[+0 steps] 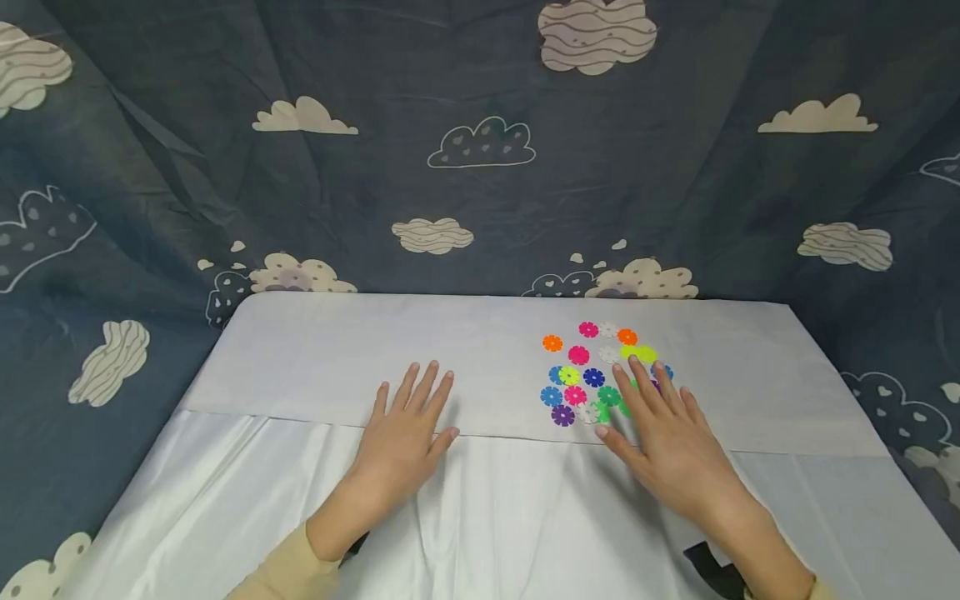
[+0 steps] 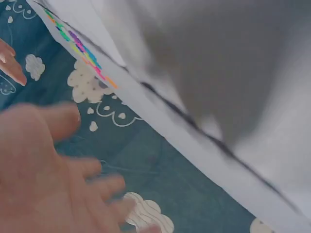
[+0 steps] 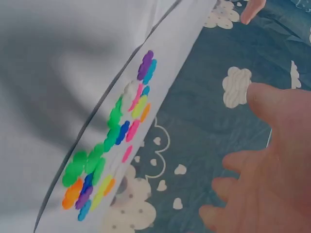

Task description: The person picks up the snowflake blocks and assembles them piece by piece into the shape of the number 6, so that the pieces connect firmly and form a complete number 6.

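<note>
Several small flower-shaped discs in pink, orange, blue, purple, green, yellow and white lie in a loose cluster right of centre on the white table; one is a purple disc (image 1: 562, 415). My right hand (image 1: 675, 458) hovers palm down over the cluster's near right side, fingers spread, hiding some discs. To the left, my left hand (image 1: 397, 454) is held over the white cloth with spread fingers and nothing in it. The left wrist view shows the left palm (image 2: 63, 179) blurred. In the right wrist view the right hand (image 3: 272, 160) is empty, beside green discs (image 3: 75, 169).
The white table surface (image 1: 315, 358) has a raised seam running across it, with a draped white cloth (image 1: 495, 517) in front. Behind and at both sides hangs a dark blue curtain (image 1: 390, 83) with cloud prints.
</note>
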`<move>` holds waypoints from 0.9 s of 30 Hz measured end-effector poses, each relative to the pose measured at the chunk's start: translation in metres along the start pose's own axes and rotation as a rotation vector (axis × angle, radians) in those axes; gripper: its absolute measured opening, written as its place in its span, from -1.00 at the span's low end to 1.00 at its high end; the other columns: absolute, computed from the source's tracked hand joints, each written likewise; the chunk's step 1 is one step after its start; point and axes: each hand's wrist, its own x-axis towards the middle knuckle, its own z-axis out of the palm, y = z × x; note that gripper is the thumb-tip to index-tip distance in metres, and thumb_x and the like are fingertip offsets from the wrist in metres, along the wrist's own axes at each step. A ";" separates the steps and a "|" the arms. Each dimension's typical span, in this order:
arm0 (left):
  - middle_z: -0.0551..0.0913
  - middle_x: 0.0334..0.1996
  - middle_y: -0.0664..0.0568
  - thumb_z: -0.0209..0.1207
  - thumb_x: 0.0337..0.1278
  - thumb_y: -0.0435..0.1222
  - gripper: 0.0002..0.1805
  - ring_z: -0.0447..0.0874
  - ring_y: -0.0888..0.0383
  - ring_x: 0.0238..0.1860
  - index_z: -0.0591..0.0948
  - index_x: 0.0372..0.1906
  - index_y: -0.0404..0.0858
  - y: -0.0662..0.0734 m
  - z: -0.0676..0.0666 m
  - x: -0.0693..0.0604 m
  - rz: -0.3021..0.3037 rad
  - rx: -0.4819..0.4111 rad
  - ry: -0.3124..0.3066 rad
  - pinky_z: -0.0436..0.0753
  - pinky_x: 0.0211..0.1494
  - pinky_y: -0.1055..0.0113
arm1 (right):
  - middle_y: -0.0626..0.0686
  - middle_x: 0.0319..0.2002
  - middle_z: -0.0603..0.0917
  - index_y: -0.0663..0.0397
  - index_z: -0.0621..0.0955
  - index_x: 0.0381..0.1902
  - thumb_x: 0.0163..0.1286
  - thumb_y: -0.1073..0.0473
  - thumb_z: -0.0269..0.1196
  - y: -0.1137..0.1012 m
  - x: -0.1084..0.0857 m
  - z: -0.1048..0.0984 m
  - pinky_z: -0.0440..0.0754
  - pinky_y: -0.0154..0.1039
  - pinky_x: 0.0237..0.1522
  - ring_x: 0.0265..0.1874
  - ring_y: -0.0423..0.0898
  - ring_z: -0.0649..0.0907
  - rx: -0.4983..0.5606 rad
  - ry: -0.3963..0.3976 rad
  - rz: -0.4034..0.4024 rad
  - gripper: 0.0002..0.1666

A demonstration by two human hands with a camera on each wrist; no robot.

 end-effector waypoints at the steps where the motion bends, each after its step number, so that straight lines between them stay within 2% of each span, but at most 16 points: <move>1: -0.10 0.57 -0.01 -0.07 0.46 0.10 -0.25 -0.25 -0.04 0.55 0.02 0.58 -0.08 0.001 -0.002 0.002 0.028 -0.029 -0.021 -0.08 0.46 -0.17 | 0.15 0.56 -0.13 -0.07 -0.04 0.59 0.40 -0.47 -0.06 0.002 0.000 -0.002 -0.36 0.28 0.38 0.51 0.18 -0.26 0.005 -0.003 -0.014 0.02; 6: -0.07 0.57 0.07 -0.08 0.46 0.12 -0.28 -0.23 0.06 0.55 0.06 0.57 0.00 0.006 -0.010 0.015 0.180 -0.193 -0.088 -0.05 0.48 -0.07 | 0.09 0.57 -0.11 -0.13 -0.01 0.59 0.46 -0.36 -0.02 0.011 0.003 -0.008 -0.28 0.24 0.41 0.52 0.18 -0.17 0.067 -0.009 -0.078 -0.08; 10: 0.05 0.54 0.05 -0.01 0.46 0.04 -0.34 -0.10 0.08 0.53 0.17 0.53 -0.04 0.015 -0.014 0.030 0.293 -0.287 -0.083 0.09 0.46 -0.01 | 0.14 0.54 0.04 -0.09 0.07 0.57 0.46 -0.25 0.10 0.019 0.007 -0.011 -0.09 0.27 0.40 0.50 0.22 -0.01 0.113 0.037 -0.111 -0.11; 13: 0.16 0.50 0.03 0.06 0.44 -0.04 -0.39 0.05 0.07 0.50 0.28 0.48 -0.08 0.022 -0.016 0.045 0.335 -0.350 -0.082 0.20 0.43 0.02 | 0.16 0.50 0.15 -0.08 0.16 0.54 0.43 -0.16 0.19 0.024 0.012 -0.012 0.11 0.34 0.32 0.46 0.24 0.13 0.156 0.079 -0.135 -0.15; 17: 0.28 0.44 0.06 0.08 0.44 -0.10 -0.46 0.18 0.11 0.45 0.36 0.42 -0.10 0.030 -0.012 0.062 0.313 -0.467 -0.123 0.24 0.42 0.10 | 0.13 0.47 0.24 -0.09 0.25 0.51 0.41 -0.10 0.25 0.026 0.017 -0.010 0.26 0.38 0.21 0.41 0.23 0.23 0.211 0.088 -0.141 -0.20; 21: 0.44 0.32 0.13 0.06 0.45 -0.14 -0.56 0.32 0.15 0.37 0.46 0.34 -0.13 0.039 -0.002 0.075 0.238 -0.643 -0.167 0.33 0.37 0.12 | 0.12 0.42 0.33 -0.05 0.34 0.45 0.38 -0.06 0.29 0.026 0.022 -0.006 0.33 0.35 0.19 0.38 0.21 0.28 0.244 0.070 -0.126 -0.25; 24: 0.55 0.20 0.09 0.08 0.44 -0.19 -0.63 0.47 0.16 0.22 0.53 0.25 -0.17 0.047 0.008 0.084 0.187 -0.747 -0.190 0.47 0.24 0.17 | 0.11 0.36 0.41 -0.03 0.40 0.40 0.40 -0.04 0.28 0.027 0.026 -0.001 0.44 0.28 0.14 0.35 0.18 0.34 0.297 0.028 -0.095 -0.32; 27: 0.64 0.05 0.05 0.11 0.41 -0.25 -0.69 0.57 0.20 0.02 0.59 0.15 -0.23 0.053 0.018 0.092 0.155 -0.813 -0.223 0.56 0.05 0.28 | 0.12 0.29 0.48 0.03 0.45 0.34 0.40 -0.02 0.28 0.028 0.030 0.005 0.52 0.23 0.06 0.30 0.19 0.40 0.358 -0.025 -0.058 -0.39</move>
